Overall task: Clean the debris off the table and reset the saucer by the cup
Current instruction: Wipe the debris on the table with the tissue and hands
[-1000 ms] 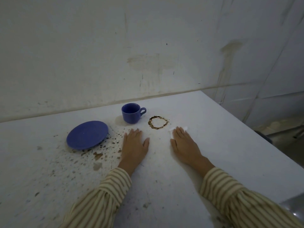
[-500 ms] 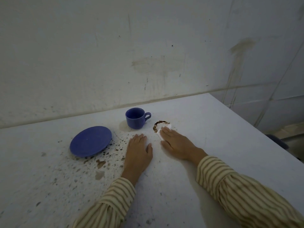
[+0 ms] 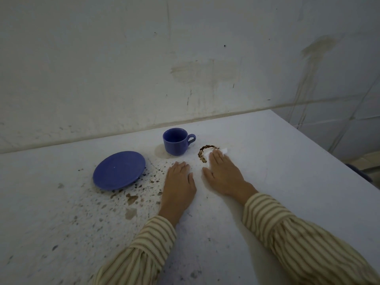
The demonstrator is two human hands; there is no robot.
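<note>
A blue cup (image 3: 175,141) stands upright near the wall, handle to the right. A blue saucer (image 3: 119,170) lies to its left, apart from it. Right of the cup is a brown ring stain (image 3: 202,153), only its left arc showing. My right hand (image 3: 223,173) lies flat, pressing a white tissue (image 3: 224,150) over the ring's right part; the tissue's edge peeks out past my fingertips. My left hand (image 3: 178,186) rests flat on the table (image 3: 287,161), palm down, holding nothing. Brown crumbs and specks (image 3: 131,199) are scattered in front of the saucer and left of that hand.
A stained white wall (image 3: 185,68) runs along the table's far edge. The table's right edge (image 3: 329,153) drops off to a tiled floor, with a dark object (image 3: 359,173) just beyond it. Finer specks spread toward the near left.
My right hand slid the tissue from below the ring onto it, then a little right, wiping away its right side. My left hand has stayed flat in place.
</note>
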